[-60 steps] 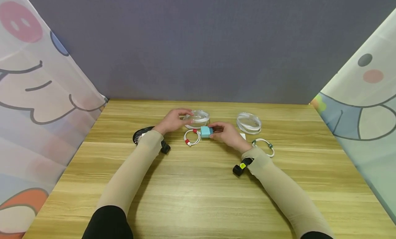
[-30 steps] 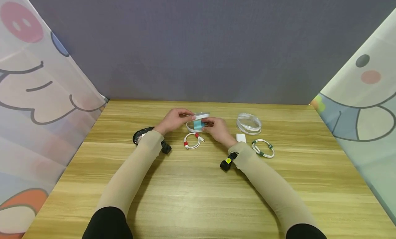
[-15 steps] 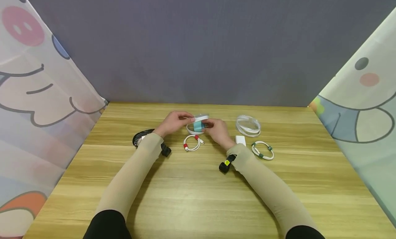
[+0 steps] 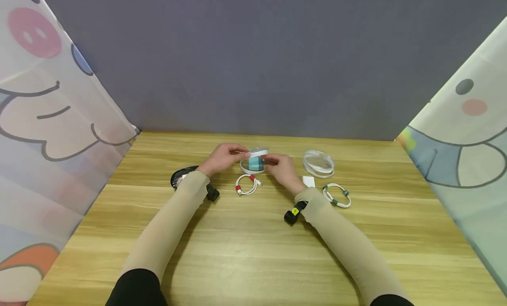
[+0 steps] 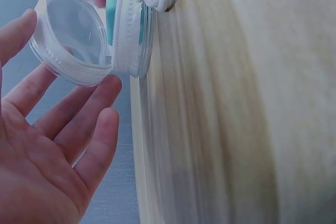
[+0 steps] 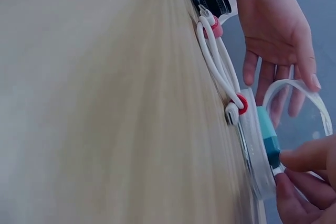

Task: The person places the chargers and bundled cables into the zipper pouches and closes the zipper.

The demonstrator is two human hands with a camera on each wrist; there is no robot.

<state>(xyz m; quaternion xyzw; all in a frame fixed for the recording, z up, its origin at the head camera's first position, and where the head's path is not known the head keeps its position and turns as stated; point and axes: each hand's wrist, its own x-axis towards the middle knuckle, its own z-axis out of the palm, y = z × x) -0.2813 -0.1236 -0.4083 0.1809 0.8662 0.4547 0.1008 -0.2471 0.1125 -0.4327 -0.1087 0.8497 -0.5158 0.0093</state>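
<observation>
A round, clear zippered pouch with white trim point(image 4: 258, 152) stands at the back middle of the table, its lid raised. My left hand point(image 4: 223, 159) pinches the lid's rim between thumb and fingertips, its other fingers loosely spread below in the left wrist view. A light blue and teal charger block point(image 6: 269, 137) sits in the pouch's base, and my right hand point(image 4: 282, 169) has its thumb against the block's end with fingers bent beside it. In front of the pouch lies a coiled white cable with red ties point(image 4: 246, 185).
Right of the hands are a second clear round pouch point(image 4: 318, 164), a white charger block point(image 4: 308, 181) and a white cable with green ties point(image 4: 336, 196). Partly behind the left wrist lies a black item point(image 4: 182, 174). A grey panel point(image 4: 257, 64) closes off the back.
My right hand has moved left and away from me, carrying the blue charger block into the pouch. My left hand has lifted the lid. The red-tied cable has shifted slightly towards me.
</observation>
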